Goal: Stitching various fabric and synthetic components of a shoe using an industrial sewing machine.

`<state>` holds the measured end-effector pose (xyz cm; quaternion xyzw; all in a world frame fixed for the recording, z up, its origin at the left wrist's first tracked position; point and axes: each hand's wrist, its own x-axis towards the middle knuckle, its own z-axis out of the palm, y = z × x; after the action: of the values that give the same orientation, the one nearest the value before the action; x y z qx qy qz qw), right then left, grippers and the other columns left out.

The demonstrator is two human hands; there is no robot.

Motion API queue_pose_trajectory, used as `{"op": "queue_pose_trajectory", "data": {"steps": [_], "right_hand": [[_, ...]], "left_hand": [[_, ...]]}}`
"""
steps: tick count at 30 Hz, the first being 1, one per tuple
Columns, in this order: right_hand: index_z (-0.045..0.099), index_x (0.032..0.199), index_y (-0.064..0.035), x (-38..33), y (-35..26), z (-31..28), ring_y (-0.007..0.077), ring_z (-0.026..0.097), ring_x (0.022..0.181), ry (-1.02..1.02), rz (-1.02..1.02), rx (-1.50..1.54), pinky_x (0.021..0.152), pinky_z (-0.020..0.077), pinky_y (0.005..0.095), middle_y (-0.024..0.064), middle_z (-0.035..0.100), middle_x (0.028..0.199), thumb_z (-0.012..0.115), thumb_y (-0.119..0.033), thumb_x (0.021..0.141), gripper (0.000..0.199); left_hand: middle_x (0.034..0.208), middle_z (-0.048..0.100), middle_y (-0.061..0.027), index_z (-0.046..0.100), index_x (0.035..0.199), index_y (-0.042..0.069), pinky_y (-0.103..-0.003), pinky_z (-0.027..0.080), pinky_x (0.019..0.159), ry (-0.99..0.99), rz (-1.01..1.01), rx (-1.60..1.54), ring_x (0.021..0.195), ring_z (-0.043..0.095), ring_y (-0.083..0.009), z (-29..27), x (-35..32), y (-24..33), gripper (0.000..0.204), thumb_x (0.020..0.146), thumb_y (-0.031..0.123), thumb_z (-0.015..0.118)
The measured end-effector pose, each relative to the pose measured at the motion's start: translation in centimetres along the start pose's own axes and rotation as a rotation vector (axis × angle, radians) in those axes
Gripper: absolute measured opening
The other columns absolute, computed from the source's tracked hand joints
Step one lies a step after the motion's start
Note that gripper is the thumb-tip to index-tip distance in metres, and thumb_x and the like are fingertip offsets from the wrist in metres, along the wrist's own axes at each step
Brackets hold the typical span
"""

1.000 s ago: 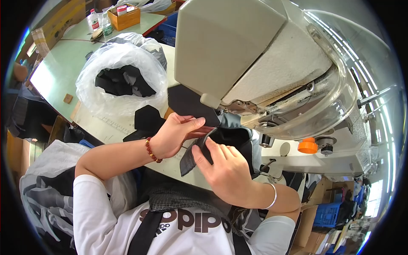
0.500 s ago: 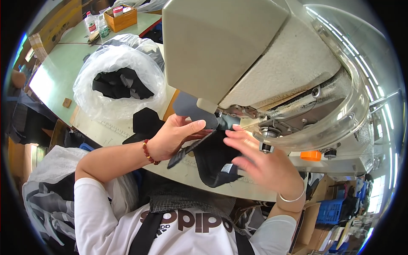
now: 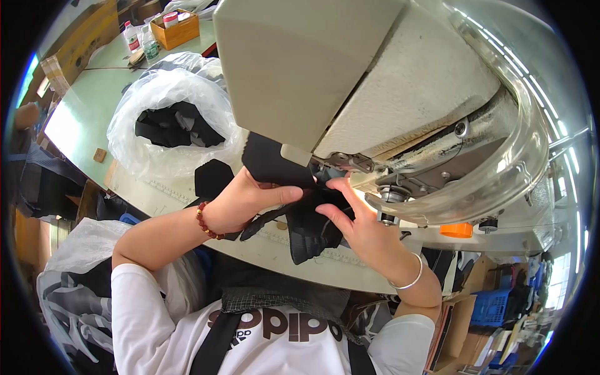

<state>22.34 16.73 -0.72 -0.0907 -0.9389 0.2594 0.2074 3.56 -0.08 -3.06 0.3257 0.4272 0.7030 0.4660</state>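
Note:
Black fabric pieces (image 3: pixel 306 228) lie under the sewing machine's (image 3: pixel 347 164) needle area and hang toward the table's front edge. My left hand (image 3: pixel 253 199) is closed on the fabric, its thumb on top and its other fingers partly hidden beneath. Just left of the presser foot, a dark panel with a zigzag-cut edge (image 3: pixel 265 159) stands up beyond that hand. My right hand (image 3: pixel 362 228) is open, thumb and index finger apart; the index fingertip reaches close to the needle area, and the thumb is at the fabric. The machine head partly hides the stitching spot.
A clear plastic bag (image 3: pixel 122 134) of dark cut pieces stands left on the sewing table. Beside it lies another black piece (image 3: pixel 212 178). The large machine head (image 3: pixel 300 69) overhangs the work. A wooden box (image 3: pixel 178 31) and bottles (image 3: pixel 150 45) stand at the far left.
My right hand has come in to the fabric near the needle, its motion blur gone. The dark panel by my left hand is raised and turned, and the hanging fabric has shifted up.

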Motion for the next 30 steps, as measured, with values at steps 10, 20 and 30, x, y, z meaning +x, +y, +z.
{"op": "queue_pose_trajectory", "data": {"steps": [10, 20, 30], "right_hand": [[0.067, 0.135, -0.0121, -0.2, -0.2, 0.1, 0.0242, 0.073, 0.092, 0.098, -0.156, -0.25, 0.086, 0.0562, 0.0329, 0.0137, 0.074, 0.121, 0.069, 0.0, 0.096, 0.041], [0.071, 0.132, -0.0063, -0.6, 2.8, 1.8, 0.024, 0.073, 0.097, 0.134, -0.225, -0.174, 0.083, 0.0578, 0.0327, 0.015, 0.074, 0.111, 0.068, 0.01, 0.092, 0.043], [0.067, 0.133, 0.0032, -0.6, 2.1, 2.0, 0.0301, 0.069, 0.107, 0.078, -0.086, 0.261, 0.094, 0.054, 0.0387, 0.0156, 0.073, 0.127, 0.06, 0.008, 0.096, 0.038]], "left_hand": [[0.112, 0.077, -0.0041, 0.073, 0.116, 0.002, -0.028, 0.056, 0.091, -0.042, 0.234, 0.447, 0.102, 0.069, -0.0093, 0.2, 0.2, -0.2, 0.028, 0.09, -0.003, 0.079], [0.115, 0.076, -0.0069, 0.076, 0.115, 0.003, -0.03, 0.056, 0.093, -0.139, 0.193, 0.203, 0.107, 0.069, -0.0131, 0.0, -0.4, 1.1, 0.021, 0.095, -0.002, 0.073], [0.088, 0.059, 0.0002, 0.081, 0.117, 0.007, -0.027, 0.047, 0.077, -0.22, 0.087, 0.405, 0.083, 0.052, -0.0101, -1.9, 0.5, -0.4, 0.024, 0.094, 0.001, 0.075]]}}
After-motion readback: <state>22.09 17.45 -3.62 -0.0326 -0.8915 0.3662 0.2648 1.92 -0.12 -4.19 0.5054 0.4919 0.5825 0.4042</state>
